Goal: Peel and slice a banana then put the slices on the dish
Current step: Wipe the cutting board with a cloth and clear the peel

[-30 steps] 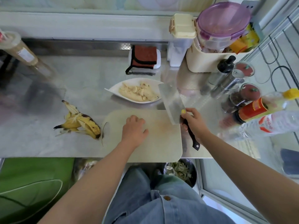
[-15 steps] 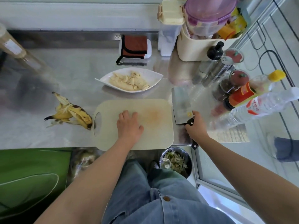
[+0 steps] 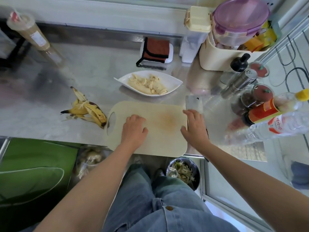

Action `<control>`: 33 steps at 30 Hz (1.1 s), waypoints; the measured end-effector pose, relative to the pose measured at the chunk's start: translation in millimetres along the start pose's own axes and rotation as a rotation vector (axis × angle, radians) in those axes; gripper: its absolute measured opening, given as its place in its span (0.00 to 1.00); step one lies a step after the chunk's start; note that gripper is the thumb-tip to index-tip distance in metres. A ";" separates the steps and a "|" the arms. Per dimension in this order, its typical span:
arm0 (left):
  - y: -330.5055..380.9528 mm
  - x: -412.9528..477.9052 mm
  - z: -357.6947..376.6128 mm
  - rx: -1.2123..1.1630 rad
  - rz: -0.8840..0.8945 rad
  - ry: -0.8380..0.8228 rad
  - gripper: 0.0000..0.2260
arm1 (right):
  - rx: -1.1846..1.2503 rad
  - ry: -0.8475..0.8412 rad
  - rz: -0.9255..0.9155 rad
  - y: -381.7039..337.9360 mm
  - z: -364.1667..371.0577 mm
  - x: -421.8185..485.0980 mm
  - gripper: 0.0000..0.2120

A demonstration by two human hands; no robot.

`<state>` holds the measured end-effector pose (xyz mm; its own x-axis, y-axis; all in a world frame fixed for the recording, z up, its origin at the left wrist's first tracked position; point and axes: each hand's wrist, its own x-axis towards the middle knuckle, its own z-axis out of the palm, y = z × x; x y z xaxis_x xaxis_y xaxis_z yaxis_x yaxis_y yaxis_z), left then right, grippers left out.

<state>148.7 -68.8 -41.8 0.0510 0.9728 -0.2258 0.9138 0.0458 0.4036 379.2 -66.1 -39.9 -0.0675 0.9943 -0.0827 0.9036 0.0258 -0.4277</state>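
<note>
Peel (image 3: 87,111) lies split open on the counter (image 3: 38,118), just left of the board (image 3: 163,141). Left hand (image 3: 134,127) rests on the bare board, fingers loose, holding nothing. Slices (image 3: 147,83) sit piled in the dish (image 3: 174,81) behind the board. Right hand (image 3: 194,126) lies over the knife (image 3: 194,102), fingers straight, not gripping. Judgement: peeling, slicing and plating look done.
</note>
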 end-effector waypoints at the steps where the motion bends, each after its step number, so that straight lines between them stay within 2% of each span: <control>1: -3.8 -2.6 -2.7 -0.029 0.001 0.033 0.15 | 0.046 -0.068 -0.100 -11.4 2.4 1.9 0.25; 4: -20.8 -9.0 -14.4 -0.086 -0.004 0.126 0.13 | 0.096 -0.269 -0.270 -44.9 14.0 6.8 0.26; 7: -45.7 -12.0 -29.1 -0.103 -0.003 0.214 0.12 | -0.006 -0.397 -0.305 -69.5 27.8 12.3 0.26; 10: -75.5 -10.5 -44.5 -0.077 -0.031 0.273 0.12 | -0.183 -0.448 -0.292 -85.2 36.9 20.6 0.23; 12: -95.8 -5.7 -55.2 -0.021 -0.093 0.290 0.12 | -0.254 -0.408 -0.254 -97.5 40.8 29.7 0.18; 16: -137.7 6.9 -76.5 -0.021 -0.175 0.179 0.16 | -0.416 -0.393 -0.094 -135.0 44.0 56.0 0.13; 21: -173.2 19.1 -102.5 -0.132 -0.045 -0.029 0.14 | -0.498 -0.481 0.034 -186.7 51.9 85.4 0.10; 24: -184.8 22.6 -114.4 -0.185 0.018 -0.038 0.14 | -0.290 -0.487 -0.048 -214.7 67.0 94.9 0.12; 27: -202.3 24.7 -125.1 -0.104 0.017 0.017 0.14 | -0.093 -0.524 -0.148 -242.5 82.5 94.4 0.18; 29: -216.2 26.8 -128.3 -0.012 -0.007 0.034 0.17 | -0.089 -0.523 -0.176 -254.2 91.2 91.7 0.22; 33: -230.1 27.4 -125.8 0.014 -0.066 -0.138 0.23 | -0.228 -0.509 -0.226 -260.6 102.0 86.5 0.23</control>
<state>-110.9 -24.2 -29.2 0.0448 0.9275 -0.3710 0.9223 0.1043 0.3720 94.7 2.6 -27.3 -0.4118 0.7885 -0.4569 0.9073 0.3083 -0.2859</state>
